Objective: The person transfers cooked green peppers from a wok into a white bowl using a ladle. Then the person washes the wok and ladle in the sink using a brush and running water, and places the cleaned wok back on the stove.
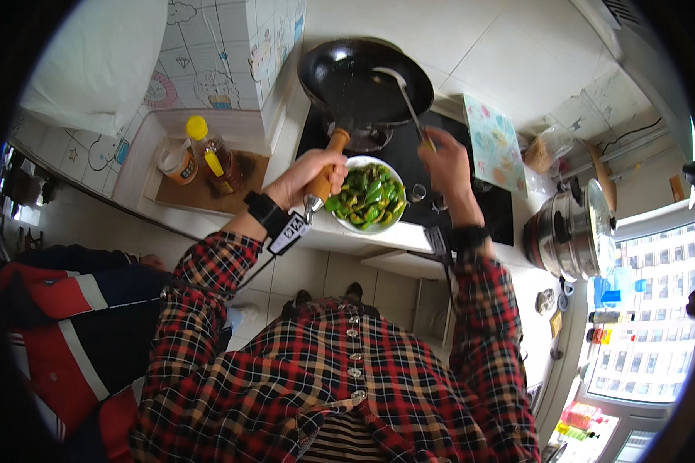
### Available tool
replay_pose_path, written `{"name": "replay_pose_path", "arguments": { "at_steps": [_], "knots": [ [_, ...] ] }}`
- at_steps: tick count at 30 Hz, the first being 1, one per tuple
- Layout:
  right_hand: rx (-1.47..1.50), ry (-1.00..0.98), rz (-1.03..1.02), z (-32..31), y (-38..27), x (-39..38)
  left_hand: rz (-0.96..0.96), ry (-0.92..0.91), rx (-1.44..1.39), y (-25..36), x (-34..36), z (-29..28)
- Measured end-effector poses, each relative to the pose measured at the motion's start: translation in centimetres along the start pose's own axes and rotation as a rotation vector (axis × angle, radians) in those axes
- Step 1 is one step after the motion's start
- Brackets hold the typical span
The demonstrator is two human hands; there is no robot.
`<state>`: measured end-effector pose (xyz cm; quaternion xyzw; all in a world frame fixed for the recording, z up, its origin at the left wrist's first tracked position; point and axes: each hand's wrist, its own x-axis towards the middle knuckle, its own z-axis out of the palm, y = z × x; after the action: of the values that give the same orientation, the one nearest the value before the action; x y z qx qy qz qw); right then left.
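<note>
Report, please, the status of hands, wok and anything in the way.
Left hand grips wooden handle of black wok. Right hand holds metal utensil, its head over wok. White dish of green peppers between hands, near left.

A plaid shirt point(309, 366) in red, black and tan, crossed by thin pale lines, has long sleeves and 5 shiny round buttons point(354, 372). A dark-and-tan striped top point(344, 441) shows at its open neck. There are 2 black wristbands, left point(266, 214) and right point(469, 238); the left bears a black-and-white tag point(288, 234). The 2 shoes point(354, 291) are dark.
</note>
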<state>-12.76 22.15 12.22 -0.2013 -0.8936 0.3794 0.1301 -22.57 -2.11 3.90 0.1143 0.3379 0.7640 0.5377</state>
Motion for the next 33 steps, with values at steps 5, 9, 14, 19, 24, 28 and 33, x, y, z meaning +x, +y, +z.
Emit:
{"name": "replay_pose_path", "arguments": {
  "at_steps": [5, 9, 14, 19, 24, 28, 33],
  "knots": [
    [-0.491, 0.087, -0.082, 3.0, -1.3, 4.7, -0.07, 0.008, -0.033, 1.0, -0.4, -0.9],
    [-0.552, 0.014, -0.082, 4.7, -1.9, 5.4, -0.096, -0.003, -0.073, 0.8, -0.6, -1.4],
    [-0.329, -0.125, -0.07, 6.2, -1.8, 4.9, -0.054, -0.001, 0.058, 0.6, -0.8, -2.1],
    [-0.172, -0.048, -0.103, 4.5, -0.7, 1.5, 0.037, -0.058, -0.028, 0.1, -1.5, -3.3],
    [0.194, -0.024, 0.078, 0.7, 2.8, -5.6, 0.087, -0.174, -0.207, -0.7, -1.7, -5.2],
    [0.271, -0.126, 0.33, -1.4, 7.2, -12.9, 0.113, -0.108, -0.251, -3.5, -1.8, -6.3],
    [0.408, -0.125, 0.499, -6.0, 12.8, -21.3, 0.037, -0.009, -0.25, -10.1, -2.5, -3.6]
  ]
}}
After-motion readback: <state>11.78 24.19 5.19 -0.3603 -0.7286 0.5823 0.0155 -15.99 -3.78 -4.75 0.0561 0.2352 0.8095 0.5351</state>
